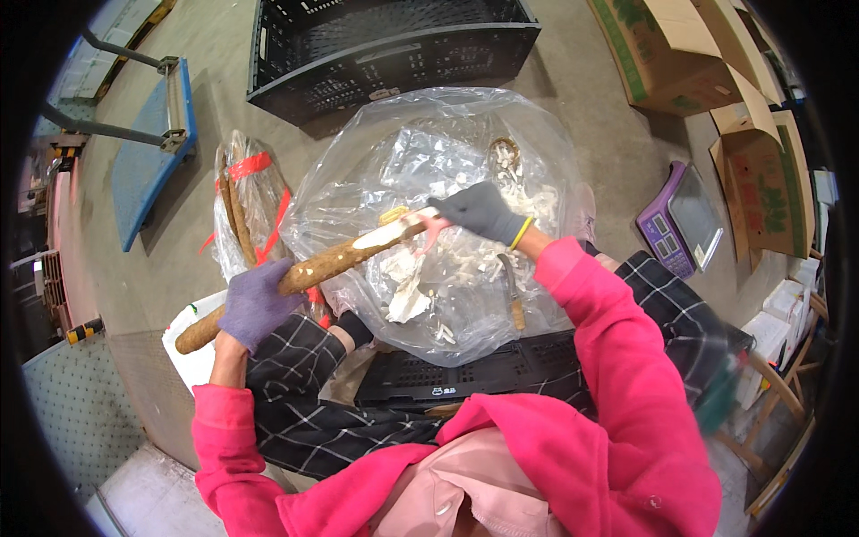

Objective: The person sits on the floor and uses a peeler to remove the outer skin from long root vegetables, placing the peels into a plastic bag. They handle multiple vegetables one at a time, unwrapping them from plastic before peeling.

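Note:
My left hand (260, 303), in a purple knit glove, grips a long brown yam root (329, 263) near its lower end. The root slants up to the right, with white flesh bared along its upper part. At that end my right hand (484, 213), in a dark grey glove, is closed on a pink peeler (435, 231) against the root. Below them a clear plastic bag (335, 184) lies spread open, holding white peelings (409, 295) and a curved knife with a wooden handle (517, 313).
Beyond the bag stands a black plastic crate (396, 64). At left are wrapped roots with red tape (249, 164) and a blue platform cart (151, 154). A purple scale (661, 235) and cardboard boxes (772, 194) stand at right. Another black crate (429, 379) is close before me.

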`<action>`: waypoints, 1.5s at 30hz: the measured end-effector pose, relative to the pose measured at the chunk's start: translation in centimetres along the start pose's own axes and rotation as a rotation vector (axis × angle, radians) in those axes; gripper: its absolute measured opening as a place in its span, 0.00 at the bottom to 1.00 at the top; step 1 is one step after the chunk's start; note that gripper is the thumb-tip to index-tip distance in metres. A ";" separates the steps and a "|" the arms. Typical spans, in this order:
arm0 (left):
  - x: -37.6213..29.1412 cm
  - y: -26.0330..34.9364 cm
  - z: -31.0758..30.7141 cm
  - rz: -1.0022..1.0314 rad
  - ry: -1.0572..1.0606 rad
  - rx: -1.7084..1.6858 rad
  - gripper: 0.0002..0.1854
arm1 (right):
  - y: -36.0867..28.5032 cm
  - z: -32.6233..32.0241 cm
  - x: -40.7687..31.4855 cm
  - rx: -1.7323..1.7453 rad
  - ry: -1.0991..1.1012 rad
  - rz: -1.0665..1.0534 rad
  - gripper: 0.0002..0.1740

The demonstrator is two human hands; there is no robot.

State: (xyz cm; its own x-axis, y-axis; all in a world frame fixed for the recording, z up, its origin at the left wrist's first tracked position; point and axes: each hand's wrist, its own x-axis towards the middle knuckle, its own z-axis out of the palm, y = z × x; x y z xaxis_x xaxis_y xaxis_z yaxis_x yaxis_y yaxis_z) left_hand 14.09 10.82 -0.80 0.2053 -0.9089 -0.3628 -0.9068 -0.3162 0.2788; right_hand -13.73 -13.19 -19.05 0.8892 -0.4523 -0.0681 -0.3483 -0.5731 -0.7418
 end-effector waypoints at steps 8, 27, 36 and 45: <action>-0.4 -0.7 -0.5 -0.006 0.014 0.134 0.21 | 11.6 -6.4 -4.6 -0.496 -0.129 0.484 0.23; -1.4 -1.9 -0.7 0.140 0.096 0.287 0.24 | 12.8 -6.5 -3.6 -0.325 -0.275 0.410 0.34; -1.1 -1.9 -0.7 0.111 0.114 0.192 0.25 | 8.4 -4.2 -0.6 0.083 -0.275 0.348 0.34; -1.9 -3.5 -0.3 0.036 0.079 0.074 0.27 | 11.0 -7.0 -4.8 -0.288 -0.145 0.518 0.33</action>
State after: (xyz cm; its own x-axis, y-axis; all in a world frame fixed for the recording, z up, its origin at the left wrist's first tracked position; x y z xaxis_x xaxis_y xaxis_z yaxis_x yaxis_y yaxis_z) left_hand 16.96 13.55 -0.80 0.1977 -0.9390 -0.2814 -0.9384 -0.2643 0.2227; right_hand -23.91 -22.07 -22.20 0.6067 -0.6358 -0.4771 -0.7948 -0.4740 -0.3791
